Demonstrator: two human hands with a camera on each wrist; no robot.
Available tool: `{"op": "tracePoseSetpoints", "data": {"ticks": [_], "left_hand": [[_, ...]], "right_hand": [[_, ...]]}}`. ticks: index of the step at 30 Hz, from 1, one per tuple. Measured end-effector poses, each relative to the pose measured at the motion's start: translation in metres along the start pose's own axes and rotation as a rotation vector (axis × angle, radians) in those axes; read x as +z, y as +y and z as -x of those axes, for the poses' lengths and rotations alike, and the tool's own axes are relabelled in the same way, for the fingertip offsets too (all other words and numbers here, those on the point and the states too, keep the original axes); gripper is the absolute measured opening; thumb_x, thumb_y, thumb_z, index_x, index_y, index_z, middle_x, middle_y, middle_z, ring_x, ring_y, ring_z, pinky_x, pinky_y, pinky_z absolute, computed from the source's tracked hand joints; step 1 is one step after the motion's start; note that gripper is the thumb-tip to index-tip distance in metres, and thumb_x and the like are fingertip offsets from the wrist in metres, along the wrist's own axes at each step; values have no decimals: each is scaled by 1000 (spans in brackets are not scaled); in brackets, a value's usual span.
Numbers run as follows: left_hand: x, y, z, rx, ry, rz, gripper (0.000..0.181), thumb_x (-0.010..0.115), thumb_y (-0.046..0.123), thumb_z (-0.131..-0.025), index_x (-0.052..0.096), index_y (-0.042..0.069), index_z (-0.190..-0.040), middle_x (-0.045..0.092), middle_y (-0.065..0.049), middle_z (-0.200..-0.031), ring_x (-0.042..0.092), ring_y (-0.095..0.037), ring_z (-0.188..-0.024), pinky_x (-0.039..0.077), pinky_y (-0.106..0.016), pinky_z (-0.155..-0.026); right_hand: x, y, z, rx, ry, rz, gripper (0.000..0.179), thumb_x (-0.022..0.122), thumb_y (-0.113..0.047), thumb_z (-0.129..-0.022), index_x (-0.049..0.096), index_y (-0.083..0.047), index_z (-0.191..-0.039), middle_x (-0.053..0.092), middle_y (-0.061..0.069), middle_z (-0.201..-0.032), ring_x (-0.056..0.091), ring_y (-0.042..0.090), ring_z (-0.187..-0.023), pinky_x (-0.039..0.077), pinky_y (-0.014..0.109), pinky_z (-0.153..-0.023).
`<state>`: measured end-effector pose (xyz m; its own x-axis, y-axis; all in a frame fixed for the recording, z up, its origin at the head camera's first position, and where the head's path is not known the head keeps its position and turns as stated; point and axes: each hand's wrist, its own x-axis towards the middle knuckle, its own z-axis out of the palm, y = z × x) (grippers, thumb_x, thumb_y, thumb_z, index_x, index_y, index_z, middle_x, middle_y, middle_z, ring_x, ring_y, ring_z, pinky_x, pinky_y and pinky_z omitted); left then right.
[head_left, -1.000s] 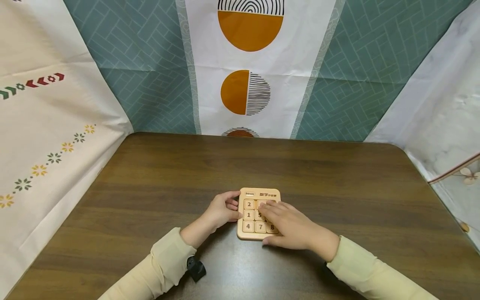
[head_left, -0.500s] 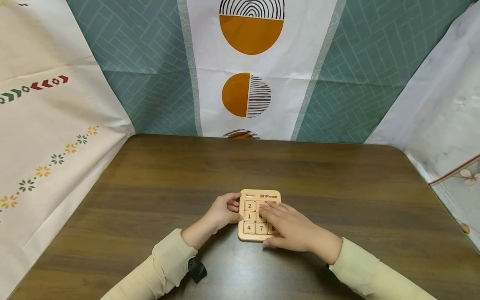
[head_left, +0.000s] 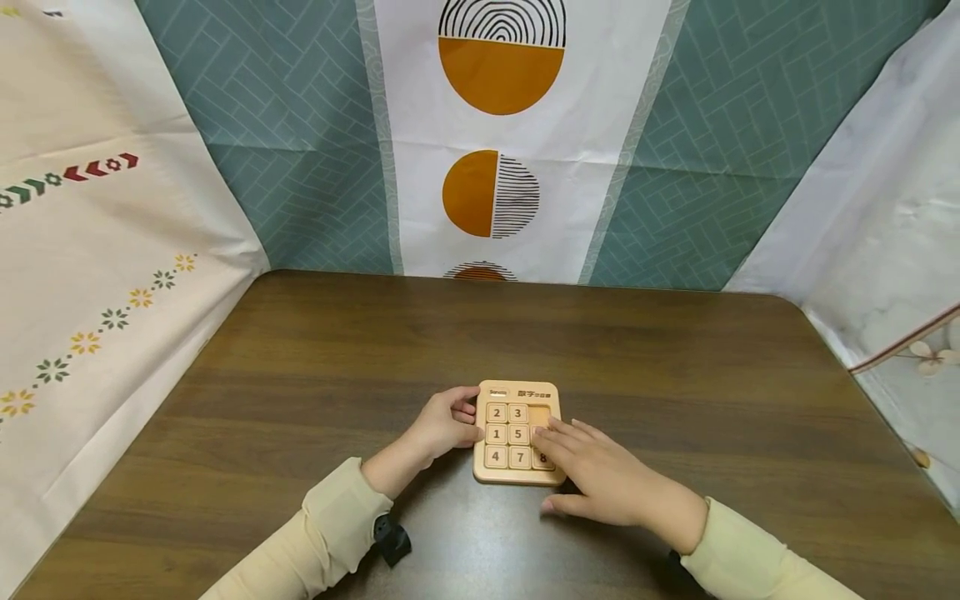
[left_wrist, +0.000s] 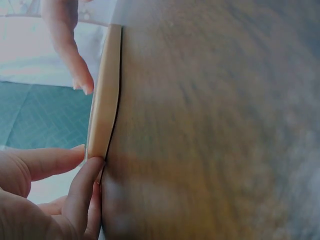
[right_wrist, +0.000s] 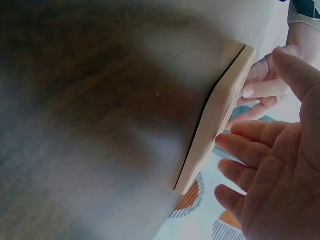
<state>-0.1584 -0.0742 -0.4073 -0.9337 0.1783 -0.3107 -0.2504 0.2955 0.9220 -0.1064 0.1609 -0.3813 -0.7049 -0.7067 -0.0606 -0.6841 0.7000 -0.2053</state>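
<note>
A wooden number sliding puzzle point(head_left: 517, 477) lies flat on the table, its numbered tiles in a three-by-three grid. My left hand point(head_left: 442, 427) holds its left side, thumb and fingers at the edge; the left wrist view shows the left fingers point(left_wrist: 82, 197) against the frame's side wall point(left_wrist: 107, 100). My right hand point(head_left: 600, 473) reaches over the right side with extended fingers, fingertips at the middle row's right tile, which they hide. The top-right slot point(head_left: 539, 413) shows bare wood. Tiles 2, 3, 1, 5, 4 and 7 are readable; the 8 tile point(head_left: 543, 458) is partly covered.
The brown wooden table point(head_left: 360, 333) stretches around the puzzle on all sides. A patterned teal and white cloth point(head_left: 300, 167) hangs behind its far edge, with pale cloths at left and right. A small black device point(head_left: 392, 540) sits under the left sleeve cuff.
My right hand has slid right and toward the person, uncovering the 3 tile and the bare top-right slot. The left hand stays at the puzzle's left edge.
</note>
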Motion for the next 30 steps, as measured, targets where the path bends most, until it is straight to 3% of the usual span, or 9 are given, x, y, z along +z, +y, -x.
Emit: {"op": "tracePoseSetpoints", "data": {"ticks": [20,30], "left_hand": [[-2,0,-3,-4,19,-7,70,68,-17,-69,46,3,-133,50,-17,-102,50,-19,-85,58,-31,-66],[-1,-1,-3,-12,14,-3,69,68,-15,-70,46,5,-133,50,-16,-103,50,-18,-84,58,-30,-64]], "right_hand": [[6,10,-13,-1,77,71,74,58,-52,-83,43,-3,-136,47,12,-137,39,30,-130,30,48,-110],[5,13,-18,31,51,65,74,57,-51,-84,40,-2,-137,44,13,-139,36,31,-132,28,50,-111]]}}
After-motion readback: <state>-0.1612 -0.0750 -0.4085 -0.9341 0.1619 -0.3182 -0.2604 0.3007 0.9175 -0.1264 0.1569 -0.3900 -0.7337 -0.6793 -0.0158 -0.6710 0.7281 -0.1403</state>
